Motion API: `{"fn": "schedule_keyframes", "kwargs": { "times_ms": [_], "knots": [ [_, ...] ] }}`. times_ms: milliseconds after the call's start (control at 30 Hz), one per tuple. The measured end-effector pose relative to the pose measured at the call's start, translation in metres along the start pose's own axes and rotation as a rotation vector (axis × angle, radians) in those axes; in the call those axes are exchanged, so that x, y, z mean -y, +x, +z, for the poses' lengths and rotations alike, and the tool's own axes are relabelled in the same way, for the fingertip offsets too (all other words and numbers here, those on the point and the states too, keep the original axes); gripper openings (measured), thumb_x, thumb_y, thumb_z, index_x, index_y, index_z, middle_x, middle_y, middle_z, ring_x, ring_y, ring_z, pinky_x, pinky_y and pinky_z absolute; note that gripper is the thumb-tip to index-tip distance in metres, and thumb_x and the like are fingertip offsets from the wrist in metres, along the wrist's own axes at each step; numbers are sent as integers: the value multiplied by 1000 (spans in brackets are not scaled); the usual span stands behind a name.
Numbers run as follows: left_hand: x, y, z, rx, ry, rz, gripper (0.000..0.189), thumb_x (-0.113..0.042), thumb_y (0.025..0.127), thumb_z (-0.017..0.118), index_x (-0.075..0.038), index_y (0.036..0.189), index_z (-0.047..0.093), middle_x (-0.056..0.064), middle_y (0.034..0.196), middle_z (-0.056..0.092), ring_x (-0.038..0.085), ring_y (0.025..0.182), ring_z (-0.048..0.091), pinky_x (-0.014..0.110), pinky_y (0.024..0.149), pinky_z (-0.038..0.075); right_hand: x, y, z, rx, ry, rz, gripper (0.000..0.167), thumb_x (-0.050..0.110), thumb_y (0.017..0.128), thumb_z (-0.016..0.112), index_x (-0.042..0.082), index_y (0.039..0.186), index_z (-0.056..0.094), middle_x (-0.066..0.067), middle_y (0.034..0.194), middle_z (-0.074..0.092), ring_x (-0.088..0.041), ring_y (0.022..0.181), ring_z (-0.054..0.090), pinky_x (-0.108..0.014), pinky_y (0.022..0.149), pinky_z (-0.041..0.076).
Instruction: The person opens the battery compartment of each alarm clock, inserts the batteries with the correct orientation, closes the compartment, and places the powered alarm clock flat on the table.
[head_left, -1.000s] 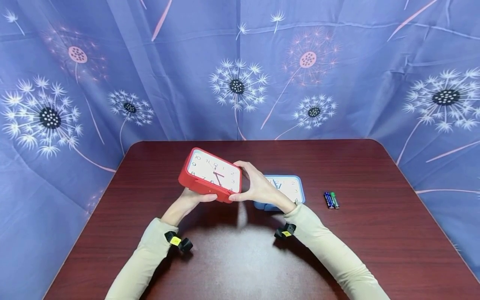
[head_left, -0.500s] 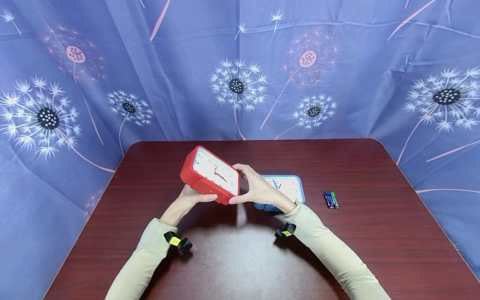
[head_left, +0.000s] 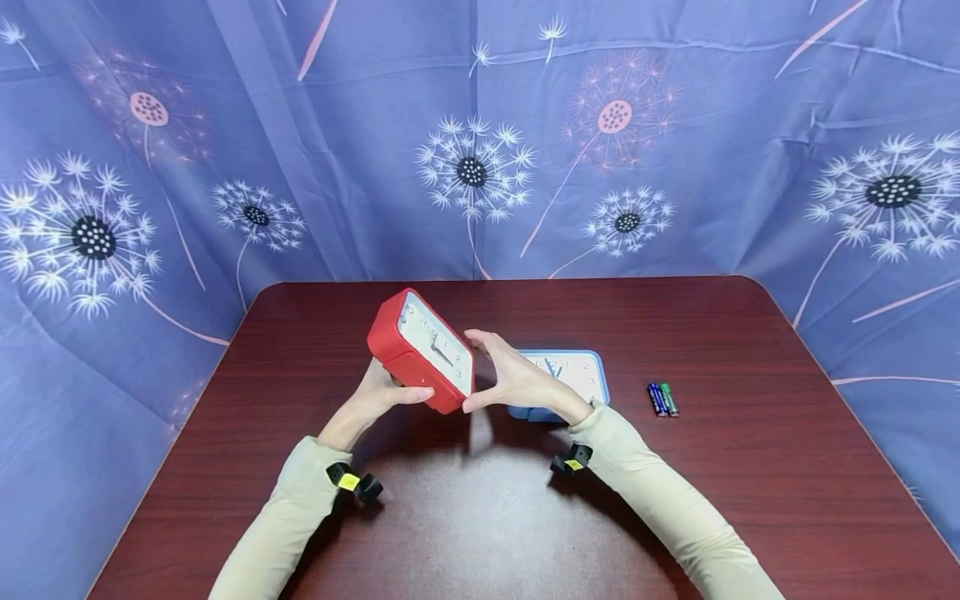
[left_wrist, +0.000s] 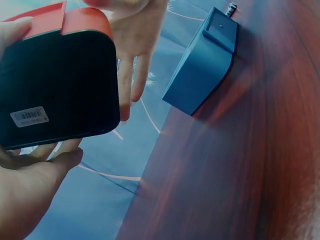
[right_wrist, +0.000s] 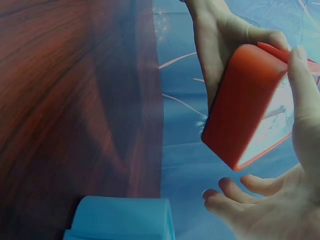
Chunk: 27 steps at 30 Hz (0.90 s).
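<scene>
In the head view a red clock [head_left: 429, 354] with a white face is held tilted above the table, its lower right corner downward. My left hand [head_left: 372, 398] grips it from behind and below, thumb along the red underside. The left wrist view shows the clock's black back [left_wrist: 60, 85] with a barcode label. My right hand [head_left: 508, 373] is spread at the clock's right edge; its thumb tip is at the lower corner, and whether it touches I cannot tell. The right fingers [right_wrist: 232, 192] stand apart from the clock. Behind the right wrist is a blue clock [head_left: 581, 379].
Two batteries [head_left: 663, 400], one blue and one green, lie side by side on the dark red wooden table [head_left: 750, 467], right of the blue clock. A blue dandelion-print curtain [head_left: 375, 167] hangs behind the table.
The red clock has turned further, its face swinging to the right and its left side showing more. The right fingers have come off its edge. The blue clock and batteries stay put.
</scene>
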<state>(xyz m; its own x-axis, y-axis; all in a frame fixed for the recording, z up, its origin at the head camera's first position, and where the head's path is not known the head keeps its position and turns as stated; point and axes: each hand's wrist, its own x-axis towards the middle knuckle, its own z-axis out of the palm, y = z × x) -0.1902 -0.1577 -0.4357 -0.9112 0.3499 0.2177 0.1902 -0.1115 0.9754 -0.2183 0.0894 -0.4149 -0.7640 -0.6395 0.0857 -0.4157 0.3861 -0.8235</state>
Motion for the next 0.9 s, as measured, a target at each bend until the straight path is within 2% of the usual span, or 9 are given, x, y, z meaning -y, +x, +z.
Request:
{"fn": "schedule_keyframes", "kwargs": {
  "times_ms": [100,267,400,500,600,700,800,900],
  "knots": [
    [0,0,-1,20,30,21,75,-12,73,81,-3,136,40,-12,117,63,6,105,62,23,87,53,0,1,-2,3,38,-27,108,27,71,87,2,151,19,-22,150,32,-39,138,36,-52,112,32],
    [0,0,0,43,95,-4,82,-16,73,83,3,138,36,-13,117,61,4,103,62,25,86,53,3,4,-6,-49,70,-116,107,25,71,87,0,150,20,-24,144,38,-40,135,38,-54,112,32],
    [0,2,0,65,170,1,82,-17,71,84,3,136,39,0,118,61,5,100,63,28,84,54,6,7,-10,-86,86,-151,103,24,73,85,0,150,22,-22,143,39,-38,135,40,-51,112,33],
    [0,4,-1,84,239,20,82,-19,68,85,1,134,41,12,119,61,8,100,62,29,85,53,11,10,-12,-73,130,-153,101,23,74,84,2,151,21,-21,146,38,-35,138,38,-47,114,32],
    [0,6,-2,103,285,12,89,-23,65,86,-4,138,39,17,123,57,14,106,59,31,91,49,17,12,-13,-45,186,-150,102,13,74,83,5,152,18,-20,151,34,-33,141,35,-43,116,30],
    [-1,7,-2,125,292,-18,100,-22,64,87,-9,146,32,14,130,53,22,116,53,41,100,44,22,13,-13,-36,205,-154,104,5,74,83,7,154,15,-19,152,32,-32,142,35,-42,116,29],
    [-1,7,-1,154,315,-34,110,-19,64,87,-13,152,23,11,141,46,28,128,44,52,108,35,26,13,-13,-42,193,-151,105,4,73,83,8,154,16,-18,152,34,-32,140,37,-41,115,31],
    [-1,7,0,181,348,-34,115,-16,65,87,-14,155,16,7,153,35,28,138,34,57,113,27,29,13,-12,-55,149,-121,103,9,72,84,7,152,21,-13,152,36,-29,138,42,-39,114,34]
  ]
}}
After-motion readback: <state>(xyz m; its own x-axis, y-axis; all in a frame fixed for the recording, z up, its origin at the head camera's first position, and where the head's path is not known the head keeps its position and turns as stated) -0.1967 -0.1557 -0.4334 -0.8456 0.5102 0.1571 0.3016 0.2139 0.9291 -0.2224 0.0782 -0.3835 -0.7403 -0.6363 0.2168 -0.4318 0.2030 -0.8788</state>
